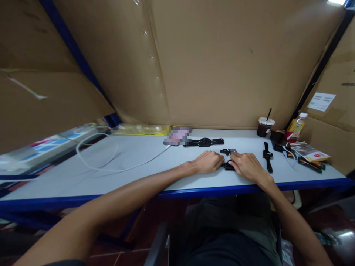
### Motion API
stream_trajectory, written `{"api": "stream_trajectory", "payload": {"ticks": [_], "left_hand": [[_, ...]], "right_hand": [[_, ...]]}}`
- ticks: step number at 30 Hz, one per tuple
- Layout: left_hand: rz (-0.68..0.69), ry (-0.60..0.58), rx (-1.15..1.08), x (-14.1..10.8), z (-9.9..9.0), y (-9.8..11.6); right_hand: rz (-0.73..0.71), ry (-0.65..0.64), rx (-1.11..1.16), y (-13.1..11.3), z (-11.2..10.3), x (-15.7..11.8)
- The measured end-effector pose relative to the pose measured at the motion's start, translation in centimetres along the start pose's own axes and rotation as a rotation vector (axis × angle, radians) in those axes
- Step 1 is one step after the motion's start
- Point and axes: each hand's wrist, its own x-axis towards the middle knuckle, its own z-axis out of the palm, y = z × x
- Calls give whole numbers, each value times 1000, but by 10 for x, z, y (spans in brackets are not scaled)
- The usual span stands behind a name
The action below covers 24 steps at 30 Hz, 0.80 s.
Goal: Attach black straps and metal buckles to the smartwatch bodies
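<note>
Near the table's front edge, my left hand and my right hand are closed on either side of a black two-handled tool that looks like a spokeshave. Its middle shows between them; both ends are hidden under my fingers. Just beyond my fingertips lies a small black and silver metal part, and I cannot tell whether it touches my right hand. A second spokeshave lies crosswise farther back, its wing handles pointing left and right. To the right of my right hand, another spokeshave points away from me.
A phone on a white cable lies at the back, beside a yellow-edged clear package. On the right stand an iced drink cup, a juice bottle, a black box and packets. Cardboard walls surround the table.
</note>
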Motion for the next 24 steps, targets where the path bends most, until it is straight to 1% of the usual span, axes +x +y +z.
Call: {"api": "stream_trajectory", "payload": {"ticks": [4, 7, 9, 12, 16, 20, 24], "left_hand": [[16, 8, -7, -1, 0, -1], [35, 6, -21, -1, -1, -2], [39, 10, -38, -1, -1, -2], [30, 23, -53, -1, -1, -2], [-4, 5, -26, -2, -2, 1], [-5, 1, 5, -2, -3, 2], [0, 11, 8, -2, -2, 1]], "right_hand": [[14, 46, 111, 8, 2, 0], [74, 77, 192, 21, -4, -3], [123, 77, 193, 30, -10, -7], [154, 9, 178, 40, -16, -14], [105, -58, 205, 47, -16, -19], [53, -93, 240, 46, -11, -19], [72, -121, 239, 40, -9, -19]]}}
